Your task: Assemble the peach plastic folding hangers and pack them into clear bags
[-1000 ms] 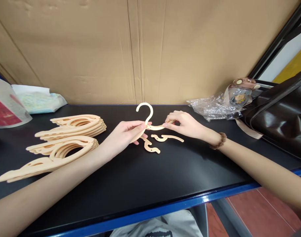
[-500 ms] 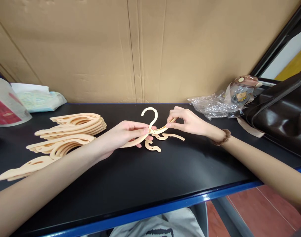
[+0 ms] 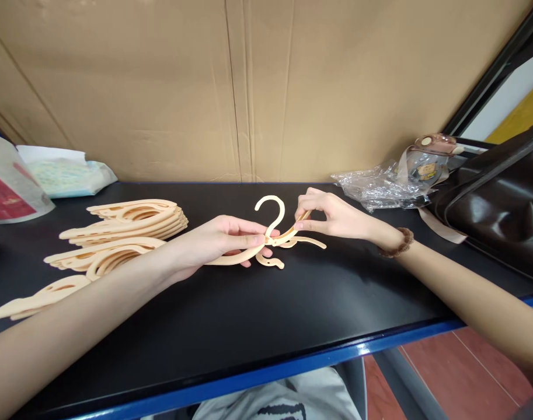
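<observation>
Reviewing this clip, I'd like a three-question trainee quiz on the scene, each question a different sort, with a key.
1. True or false: the left hand and right hand both hold the same hanger.
2. The brown band is worn on which wrist? A) left B) right
3. Fill in: the stacked pale pieces lie on the picture's ____ side.

Key: 1 true; 2 B; 3 left.

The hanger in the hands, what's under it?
Under the hanger, two loose peach-coloured curved pieces show on the black tabletop. The hanger and left hand cover parts of them, so their full shapes can't be seen.
</observation>
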`<action>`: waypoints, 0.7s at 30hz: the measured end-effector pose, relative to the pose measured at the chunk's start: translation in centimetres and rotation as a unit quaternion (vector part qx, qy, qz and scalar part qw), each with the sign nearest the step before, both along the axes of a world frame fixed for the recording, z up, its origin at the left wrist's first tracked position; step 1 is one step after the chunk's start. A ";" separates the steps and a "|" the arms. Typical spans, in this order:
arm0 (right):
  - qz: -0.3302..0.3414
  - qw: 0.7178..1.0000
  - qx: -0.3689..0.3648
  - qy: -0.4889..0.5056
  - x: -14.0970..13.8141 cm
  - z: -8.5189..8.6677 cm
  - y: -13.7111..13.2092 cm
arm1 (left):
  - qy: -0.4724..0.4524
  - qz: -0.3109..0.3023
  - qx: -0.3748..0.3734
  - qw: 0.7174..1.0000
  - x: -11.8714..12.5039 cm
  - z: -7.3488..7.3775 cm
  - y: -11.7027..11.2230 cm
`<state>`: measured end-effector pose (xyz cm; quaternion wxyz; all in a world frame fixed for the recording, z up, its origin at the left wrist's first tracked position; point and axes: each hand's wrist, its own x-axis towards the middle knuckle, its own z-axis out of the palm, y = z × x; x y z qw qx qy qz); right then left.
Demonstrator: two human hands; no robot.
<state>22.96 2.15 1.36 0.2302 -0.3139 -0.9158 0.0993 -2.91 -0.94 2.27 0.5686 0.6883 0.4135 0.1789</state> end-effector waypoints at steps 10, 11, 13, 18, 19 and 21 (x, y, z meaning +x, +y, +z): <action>0.005 0.999 -0.027 -0.025 -0.1 0.3 -0.1 | 0.021 -0.041 0.002 0.999 -0.2 0.0 0.0; 0.007 0.999 -0.028 -0.024 -0.1 0.3 -0.2 | 0.020 -0.043 0.001 0.999 -0.2 0.0 0.0; 0.007 0.999 -0.024 -0.022 -0.1 0.4 -0.2 | 0.014 -0.046 0.000 0.999 -0.3 0.0 0.0; 0.002 1.000 -0.013 -0.013 0.0 0.3 -0.1 | 0.012 -0.037 0.012 0.999 -0.2 -0.2 0.0; 0.003 1.000 -0.013 -0.014 0.1 0.3 0.0 | 0.015 -0.033 0.012 0.999 -0.2 -0.3 0.1; 0.007 1.000 -0.008 -0.018 0.1 0.1 0.1 | 0.019 -0.023 0.014 0.999 -0.2 -0.4 0.1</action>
